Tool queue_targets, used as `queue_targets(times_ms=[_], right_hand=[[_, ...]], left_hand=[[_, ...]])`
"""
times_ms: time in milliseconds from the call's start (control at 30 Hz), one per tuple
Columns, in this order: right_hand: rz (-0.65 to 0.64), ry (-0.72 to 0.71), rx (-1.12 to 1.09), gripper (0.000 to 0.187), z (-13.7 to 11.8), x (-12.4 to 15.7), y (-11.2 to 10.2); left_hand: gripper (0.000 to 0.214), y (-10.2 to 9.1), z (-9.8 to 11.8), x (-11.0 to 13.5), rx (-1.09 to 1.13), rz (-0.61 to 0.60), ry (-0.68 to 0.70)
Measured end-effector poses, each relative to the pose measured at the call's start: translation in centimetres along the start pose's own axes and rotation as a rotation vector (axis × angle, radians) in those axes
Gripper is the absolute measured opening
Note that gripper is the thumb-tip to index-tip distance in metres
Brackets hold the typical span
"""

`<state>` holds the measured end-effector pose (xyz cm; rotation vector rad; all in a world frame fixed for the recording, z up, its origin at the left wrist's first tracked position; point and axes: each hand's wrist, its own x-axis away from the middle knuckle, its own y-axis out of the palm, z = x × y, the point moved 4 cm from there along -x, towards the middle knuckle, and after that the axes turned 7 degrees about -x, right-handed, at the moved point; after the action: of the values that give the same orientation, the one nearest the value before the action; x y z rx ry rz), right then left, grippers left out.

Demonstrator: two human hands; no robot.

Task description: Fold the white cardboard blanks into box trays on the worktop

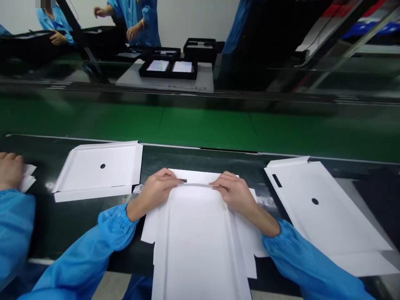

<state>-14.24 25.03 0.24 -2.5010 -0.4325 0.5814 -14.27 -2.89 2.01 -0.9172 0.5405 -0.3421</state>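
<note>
A flat white cardboard box blank (196, 233) lies on the dark table in front of me. My left hand (156, 189) and my right hand (234, 191) both pinch its far flap, folding that edge upward. The fingers of both hands are closed on the fold. Blue sleeves cover both my arms.
A folded white tray with a round hole (100, 171) lies at the left, another white blank (325, 212) at the right. A co-worker's hand (11, 168) rests on paper at the far left. Behind runs a green conveyor belt (200, 125); black trays (170, 66) and people in blue stand beyond.
</note>
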Motion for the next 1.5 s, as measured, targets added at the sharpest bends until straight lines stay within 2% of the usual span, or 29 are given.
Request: queue_targets(times_ms=[100,200,267,333,433,567,633,733,900,1167,1400,1500], right_hand=[[0.058,-0.188,0.102,0.041,-1.4,1.6,0.2],[-0.055,-0.212,0.273,0.034,-3.1,3.4,0.5],[-0.145,-0.193,0.383,0.042,-4.1,4.2,0.7],[-0.196,-0.170,0.459,0.051,-4.9,4.6,1.0],[-0.193,-0.154,0.528,0.054,-5.6,4.3,1.7],[-0.088,-0.202,0.551,0.044,-6.1,3.1,2.8],[-0.024,-0.224,0.542,0.035,-6.3,2.6,3.0],[0.024,-0.225,0.524,0.032,-6.4,2.2,2.9],[0.061,-0.222,0.471,0.027,-6.1,2.4,3.0],[0.124,-0.212,0.435,0.035,-5.8,3.1,3.3],[0.109,-0.181,0.365,0.034,-5.7,2.4,3.2],[0.075,-0.098,0.273,0.022,-5.0,1.5,2.6]], left_hand=[[0.043,0.2,1.9,1.0,-0.298,0.021,0.206],[0.039,0.7,4.2,2.0,-0.500,-0.065,0.334],[0.039,1.1,5.2,2.4,-0.511,-0.131,0.304],[0.052,1.5,5.8,2.6,-0.490,-0.190,0.245],[0.060,2.5,6.1,2.2,-0.465,-0.221,0.196],[0.040,3.5,6.5,1.3,-0.425,-0.107,0.198],[0.032,3.5,6.9,1.1,-0.419,-0.013,0.220],[0.025,3.1,7.4,1.2,-0.412,0.072,0.216],[0.029,2.7,7.7,1.6,-0.422,0.100,0.202],[0.035,3.1,7.7,1.4,-0.431,0.087,0.192],[0.020,3.1,7.0,0.0,-0.400,0.065,0.152],[0.014,3.2,6.3,-0.7,-0.369,0.054,0.090]])
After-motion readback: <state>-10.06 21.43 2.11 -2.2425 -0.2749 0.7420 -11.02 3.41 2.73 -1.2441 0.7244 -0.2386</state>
